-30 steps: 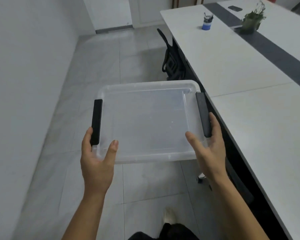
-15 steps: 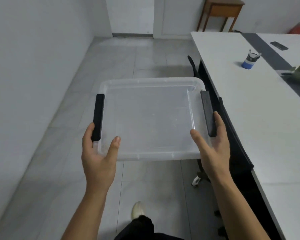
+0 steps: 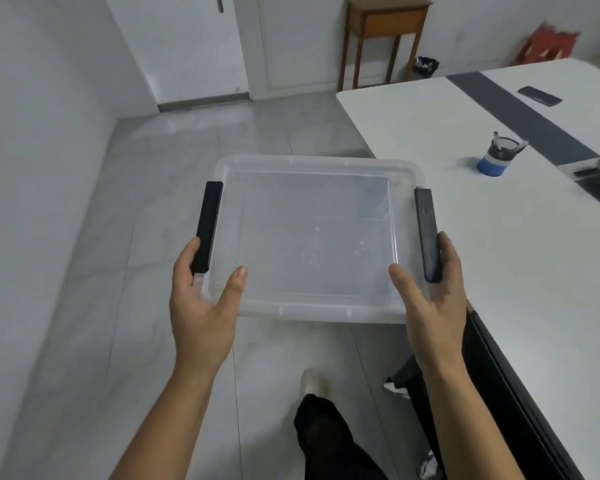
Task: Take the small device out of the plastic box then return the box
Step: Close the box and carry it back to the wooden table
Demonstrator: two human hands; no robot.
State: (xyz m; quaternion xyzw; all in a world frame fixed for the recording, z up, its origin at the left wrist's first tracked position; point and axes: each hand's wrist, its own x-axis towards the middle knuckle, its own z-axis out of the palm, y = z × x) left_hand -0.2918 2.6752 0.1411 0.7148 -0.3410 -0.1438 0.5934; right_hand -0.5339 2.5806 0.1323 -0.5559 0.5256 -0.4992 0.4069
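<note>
The clear plastic box (image 3: 312,237) is held level in the air above the grey tiled floor (image 3: 146,237), just beside the near-left edge of the white worktop (image 3: 499,244). The left hand (image 3: 201,306) grips its near-left corner, the right hand (image 3: 430,299) its near-right corner, thumbs on top beside the black side latches (image 3: 208,226). A blue-based cup (image 3: 496,157) stands on the worktop.

Open floor (image 3: 174,188) from 9 to 12 o'clock; table (image 3: 499,237) blocks 1 to 4 o'clock, bearing a cup (image 3: 496,160).
</note>
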